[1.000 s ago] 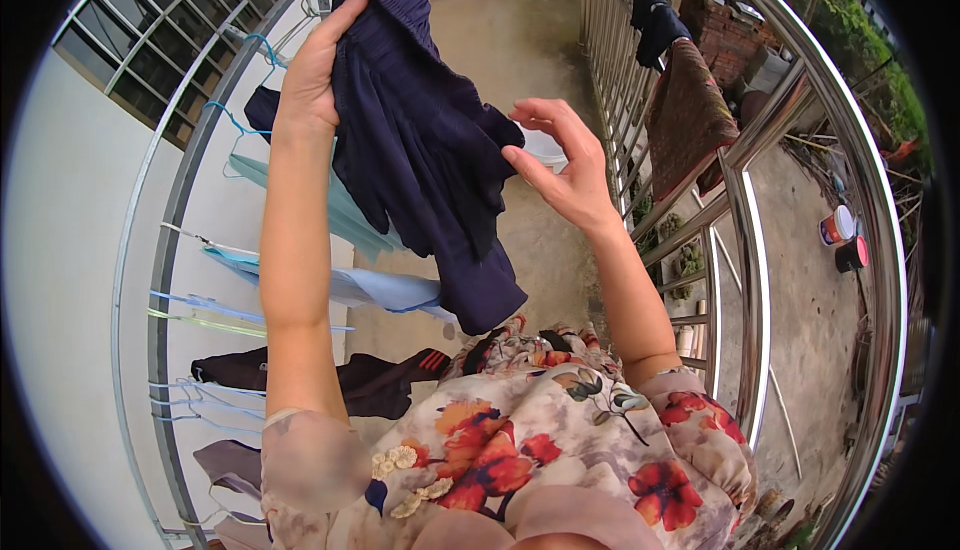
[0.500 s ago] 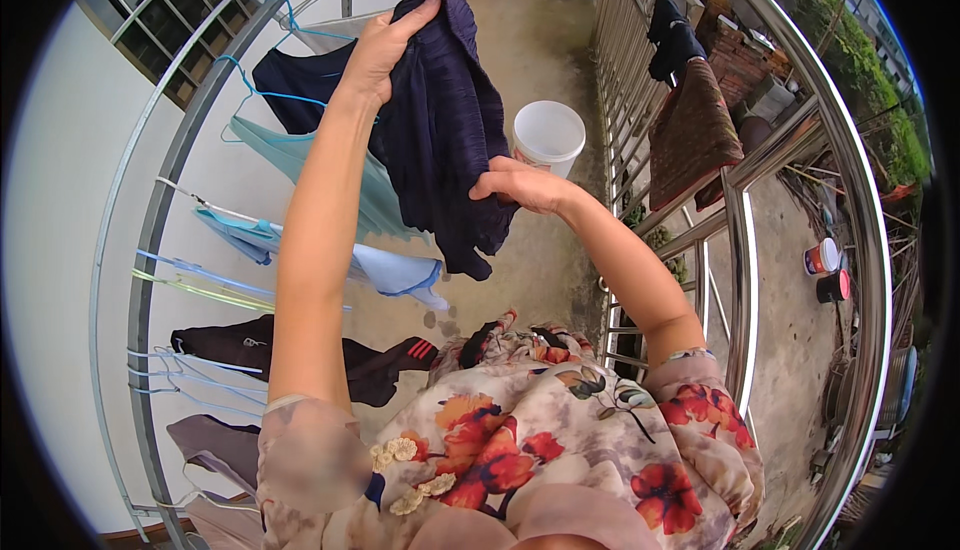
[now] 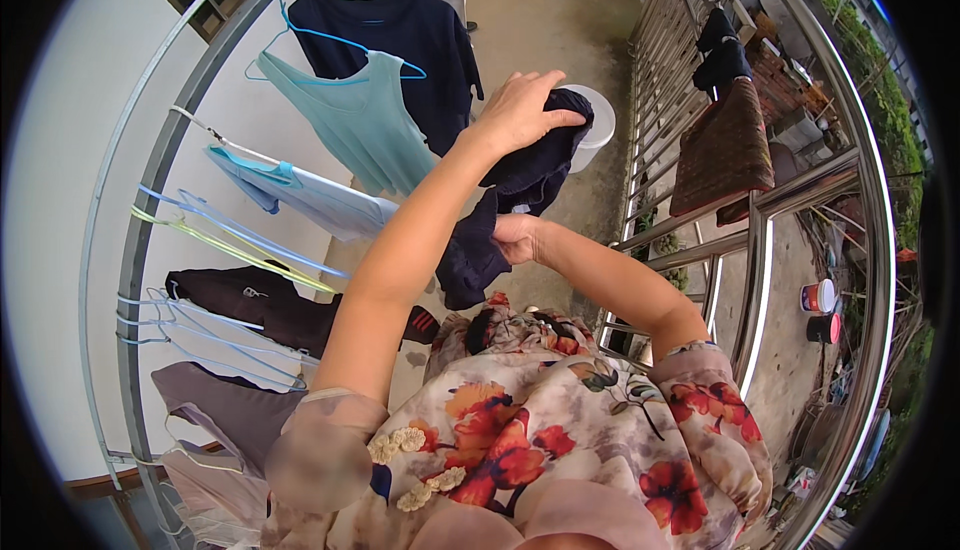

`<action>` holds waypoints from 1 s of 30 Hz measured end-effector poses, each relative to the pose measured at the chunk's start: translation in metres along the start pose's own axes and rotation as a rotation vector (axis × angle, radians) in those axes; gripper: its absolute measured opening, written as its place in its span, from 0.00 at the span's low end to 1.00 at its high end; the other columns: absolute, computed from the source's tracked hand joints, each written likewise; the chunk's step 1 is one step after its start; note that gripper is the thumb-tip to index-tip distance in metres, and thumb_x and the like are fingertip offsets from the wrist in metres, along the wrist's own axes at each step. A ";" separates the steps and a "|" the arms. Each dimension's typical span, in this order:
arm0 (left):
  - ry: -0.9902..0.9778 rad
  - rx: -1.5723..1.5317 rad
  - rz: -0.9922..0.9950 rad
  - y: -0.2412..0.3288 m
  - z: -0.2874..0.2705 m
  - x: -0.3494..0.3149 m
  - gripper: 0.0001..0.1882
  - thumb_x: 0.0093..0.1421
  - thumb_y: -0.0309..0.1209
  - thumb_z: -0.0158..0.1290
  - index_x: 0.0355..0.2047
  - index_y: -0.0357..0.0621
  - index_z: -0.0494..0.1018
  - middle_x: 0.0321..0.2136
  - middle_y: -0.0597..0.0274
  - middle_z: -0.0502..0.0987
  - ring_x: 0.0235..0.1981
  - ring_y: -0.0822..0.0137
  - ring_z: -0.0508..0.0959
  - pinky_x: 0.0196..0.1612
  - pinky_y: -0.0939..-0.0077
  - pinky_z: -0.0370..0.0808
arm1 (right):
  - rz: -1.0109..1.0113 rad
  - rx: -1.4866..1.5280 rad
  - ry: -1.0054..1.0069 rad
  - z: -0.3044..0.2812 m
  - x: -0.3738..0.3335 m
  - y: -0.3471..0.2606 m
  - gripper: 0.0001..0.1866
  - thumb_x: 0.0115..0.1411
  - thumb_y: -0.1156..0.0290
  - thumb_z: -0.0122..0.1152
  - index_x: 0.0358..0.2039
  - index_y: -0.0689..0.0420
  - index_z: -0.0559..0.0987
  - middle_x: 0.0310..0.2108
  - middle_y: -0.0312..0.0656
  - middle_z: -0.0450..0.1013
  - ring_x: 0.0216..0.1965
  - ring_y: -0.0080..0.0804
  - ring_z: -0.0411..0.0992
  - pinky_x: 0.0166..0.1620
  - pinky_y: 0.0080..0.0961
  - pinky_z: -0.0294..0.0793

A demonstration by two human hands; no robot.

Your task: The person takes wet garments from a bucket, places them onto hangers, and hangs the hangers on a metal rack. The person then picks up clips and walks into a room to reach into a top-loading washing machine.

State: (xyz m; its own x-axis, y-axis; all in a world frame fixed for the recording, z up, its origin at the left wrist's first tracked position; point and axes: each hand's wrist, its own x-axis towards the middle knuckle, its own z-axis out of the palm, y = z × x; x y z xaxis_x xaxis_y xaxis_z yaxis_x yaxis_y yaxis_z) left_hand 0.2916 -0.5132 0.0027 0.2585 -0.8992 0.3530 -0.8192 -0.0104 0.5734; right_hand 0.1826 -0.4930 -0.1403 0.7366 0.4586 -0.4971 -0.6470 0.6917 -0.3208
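A crumpled dark navy garment (image 3: 535, 175) with gathered fabric hangs between my two hands; I cannot make out its exact kind. My left hand (image 3: 525, 115) has its upper edge between the thumb and the stretched fingers. Lower down, my right hand (image 3: 517, 238) grips the cloth near its middle, with its fingers partly hidden by the folds. Part of the garment droops below, towards my floral top (image 3: 520, 420). Behind the upper folds stands a white bucket (image 3: 595, 130), partly covered by the cloth.
On the left, a metal rack (image 3: 150, 200) carries a navy top (image 3: 385, 35), a pale teal tank top (image 3: 350, 115), a light blue garment (image 3: 310, 195), dark trousers (image 3: 250, 300) and bare hangers (image 3: 200, 335). A steel railing (image 3: 755, 290) runs along the right, with a brown cloth (image 3: 725, 150) over it.
My left hand has come down and to the right with the garment's upper edge. The right hand has moved slightly lower. The garment is now bunched, and the view has shifted.
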 end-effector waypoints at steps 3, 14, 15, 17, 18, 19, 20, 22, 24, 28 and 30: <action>0.311 0.164 -0.003 0.006 0.002 -0.052 0.39 0.51 0.52 0.60 0.53 0.33 0.66 0.46 0.48 0.69 0.47 0.49 0.68 0.50 0.61 0.68 | -0.204 0.096 0.092 0.021 -0.017 -0.029 0.17 0.69 0.65 0.46 0.47 0.67 0.74 0.44 0.49 0.77 0.41 0.37 0.78 0.46 0.37 0.80; 0.634 -0.201 -0.441 -0.007 0.095 -0.173 0.29 0.49 0.26 0.60 0.48 0.30 0.59 0.41 0.43 0.62 0.44 0.46 0.67 0.51 0.59 0.66 | -0.648 0.215 0.080 0.018 -0.026 -0.028 0.16 0.67 0.65 0.41 0.41 0.60 0.76 0.39 0.43 0.76 0.39 0.36 0.75 0.48 0.35 0.76; 0.619 -0.272 -0.442 -0.013 0.097 -0.172 0.29 0.49 0.25 0.59 0.48 0.30 0.59 0.41 0.43 0.63 0.43 0.46 0.67 0.51 0.59 0.66 | -0.669 0.208 0.060 0.016 -0.024 -0.026 0.16 0.67 0.65 0.41 0.41 0.60 0.76 0.39 0.42 0.76 0.39 0.36 0.75 0.48 0.35 0.75; 0.487 -0.447 -0.456 -0.016 0.094 -0.167 0.32 0.46 0.22 0.56 0.52 0.33 0.57 0.39 0.43 0.68 0.41 0.45 0.72 0.47 0.58 0.70 | -0.689 0.263 0.093 -0.002 -0.023 -0.025 0.15 0.64 0.66 0.46 0.41 0.61 0.76 0.36 0.42 0.76 0.38 0.38 0.75 0.46 0.37 0.75; 0.338 -0.389 -0.501 -0.003 0.079 -0.160 0.31 0.47 0.23 0.57 0.53 0.34 0.60 0.35 0.40 0.75 0.37 0.43 0.76 0.43 0.58 0.72 | -0.701 0.057 0.282 -0.025 -0.024 -0.025 0.15 0.63 0.66 0.48 0.42 0.62 0.77 0.37 0.44 0.76 0.39 0.40 0.75 0.46 0.37 0.74; 0.199 -0.220 -0.502 -0.006 0.068 -0.156 0.28 0.48 0.24 0.56 0.50 0.34 0.64 0.34 0.39 0.76 0.37 0.43 0.77 0.43 0.58 0.73 | -0.698 -0.157 0.464 -0.046 -0.021 -0.028 0.15 0.61 0.65 0.51 0.43 0.62 0.77 0.38 0.45 0.77 0.39 0.42 0.75 0.46 0.37 0.74; 0.057 -0.051 -0.507 -0.015 0.058 -0.153 0.24 0.49 0.26 0.56 0.48 0.33 0.68 0.33 0.38 0.78 0.36 0.42 0.78 0.42 0.58 0.73 | -0.675 -0.365 0.647 -0.061 -0.020 -0.030 0.16 0.60 0.65 0.53 0.43 0.62 0.77 0.39 0.47 0.77 0.40 0.44 0.75 0.46 0.36 0.73; -0.024 0.006 -0.573 -0.037 0.021 -0.138 0.17 0.52 0.28 0.54 0.42 0.31 0.74 0.34 0.39 0.78 0.34 0.41 0.78 0.41 0.60 0.73 | -0.604 -0.863 0.830 -0.058 -0.023 -0.039 0.14 0.59 0.69 0.56 0.44 0.62 0.77 0.37 0.44 0.76 0.39 0.36 0.74 0.44 0.31 0.72; -0.066 -0.107 -0.600 -0.056 -0.008 -0.126 0.14 0.54 0.28 0.53 0.39 0.32 0.75 0.33 0.46 0.79 0.34 0.45 0.78 0.40 0.63 0.73 | -0.603 -1.145 0.905 -0.050 -0.029 -0.044 0.15 0.59 0.71 0.58 0.46 0.61 0.76 0.38 0.44 0.76 0.40 0.33 0.74 0.44 0.29 0.71; -0.077 -1.086 -0.743 -0.057 -0.019 -0.097 0.12 0.59 0.28 0.49 0.38 0.32 0.76 0.35 0.60 0.79 0.34 0.69 0.78 0.40 0.75 0.74 | -0.774 -1.239 0.857 -0.054 -0.040 -0.054 0.20 0.60 0.61 0.54 0.51 0.57 0.74 0.48 0.56 0.73 0.51 0.52 0.70 0.54 0.35 0.68; -0.050 -1.244 -0.808 -0.051 -0.016 -0.089 0.11 0.62 0.28 0.47 0.39 0.34 0.76 0.36 0.59 0.79 0.35 0.70 0.78 0.40 0.76 0.75 | -0.731 -1.322 0.963 -0.060 -0.043 -0.059 0.20 0.60 0.62 0.53 0.51 0.57 0.74 0.49 0.56 0.72 0.51 0.53 0.70 0.55 0.35 0.68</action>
State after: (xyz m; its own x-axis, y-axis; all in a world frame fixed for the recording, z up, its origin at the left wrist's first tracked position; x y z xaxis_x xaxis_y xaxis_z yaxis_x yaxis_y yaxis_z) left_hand 0.3183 -0.4259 -0.0463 0.3809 -0.8465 -0.3721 0.4942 -0.1537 0.8557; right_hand 0.1770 -0.5871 -0.1481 0.8672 -0.4937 -0.0653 -0.3434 -0.4979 -0.7964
